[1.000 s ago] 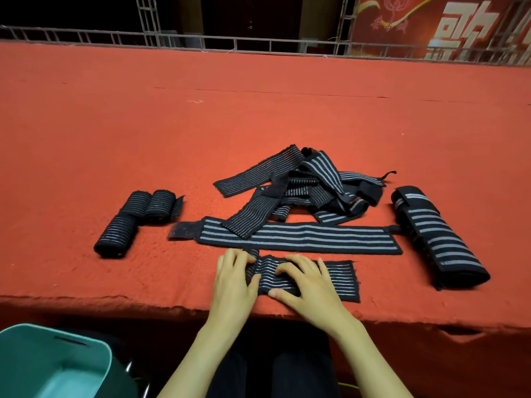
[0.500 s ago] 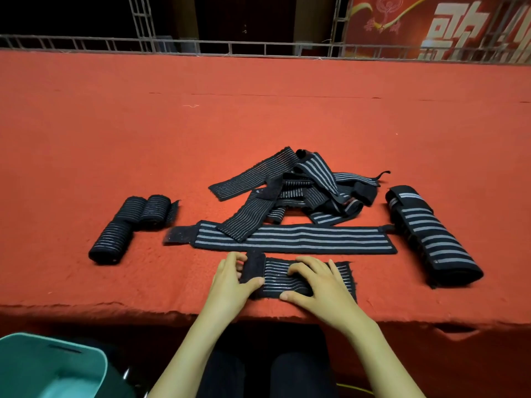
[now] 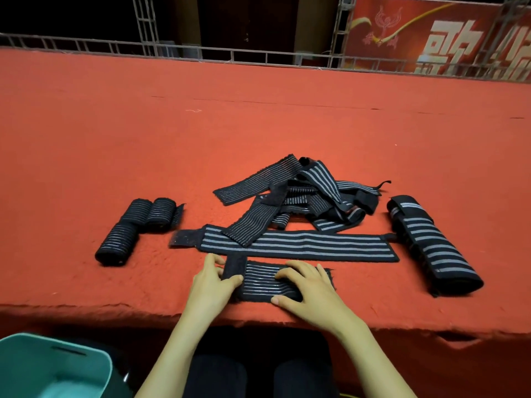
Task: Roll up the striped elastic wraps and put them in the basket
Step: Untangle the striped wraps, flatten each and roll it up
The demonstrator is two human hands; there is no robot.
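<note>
A short black wrap with thin grey stripes [image 3: 263,281] lies near the table's front edge, its left end folded over. My left hand [image 3: 211,285] pinches that folded end between thumb and fingers. My right hand [image 3: 306,291] presses on the wrap's right part, fingers curved over it. Behind it a long broad-striped wrap [image 3: 296,245] lies flat. A tangled pile of wraps [image 3: 298,196] sits further back. Rolled wraps [image 3: 135,225] lie to the left, and a large rolled wrap [image 3: 431,242] lies to the right. The teal basket [image 3: 54,366] stands below the table at lower left.
The red felt table [image 3: 115,139] stretches far back to a metal railing [image 3: 258,54]. Its front edge runs just below my hands. My dark-trousered legs [image 3: 258,369] are under the edge. A red banner [image 3: 431,38] hangs at back right.
The left end of the short wrap has been folded further to the right, making the wrap shorter. Both hands have stayed on it.
</note>
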